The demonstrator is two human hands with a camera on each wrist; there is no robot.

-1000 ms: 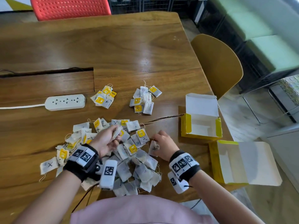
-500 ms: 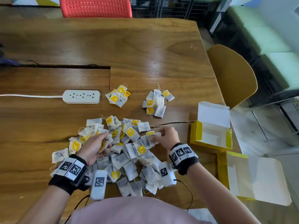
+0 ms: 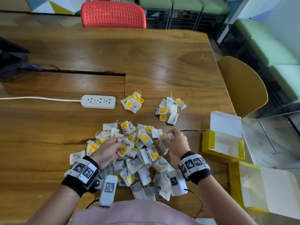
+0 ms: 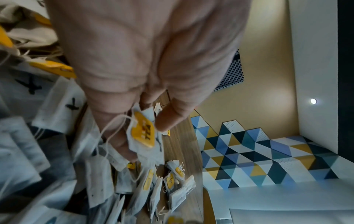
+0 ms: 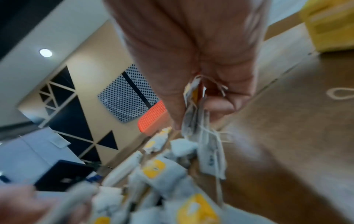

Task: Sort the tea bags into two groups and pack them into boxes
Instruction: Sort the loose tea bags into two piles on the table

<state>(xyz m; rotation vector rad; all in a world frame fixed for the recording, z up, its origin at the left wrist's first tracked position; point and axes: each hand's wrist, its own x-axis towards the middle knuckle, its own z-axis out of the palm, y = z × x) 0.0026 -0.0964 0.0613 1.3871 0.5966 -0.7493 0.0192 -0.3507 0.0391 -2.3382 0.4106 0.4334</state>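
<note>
Our left hand [image 3: 107, 151] pinches a few tea bags [image 4: 142, 133], and one shows a black X and a yellow tag. Our right hand [image 3: 174, 143] pinches some plain tea bags [image 5: 203, 136] with their strings hanging down. Both hands are just over the big pile [image 3: 138, 159] in front of us on the table [image 3: 162, 62]. Past it lie two small piles, the X pile [image 3: 133, 102] on the left and the plain pile [image 3: 170, 109] on the right. Two open yellow boxes [image 3: 222, 137] wait at the right edge, and they look empty. We think the strings could catch on other bags and drag them along. Then a wrong bag could land in a small pile. We hold many bags at once, so one could slip out. The near box [image 3: 263, 187] hangs past the table edge and a bump could knock it off.
</note>
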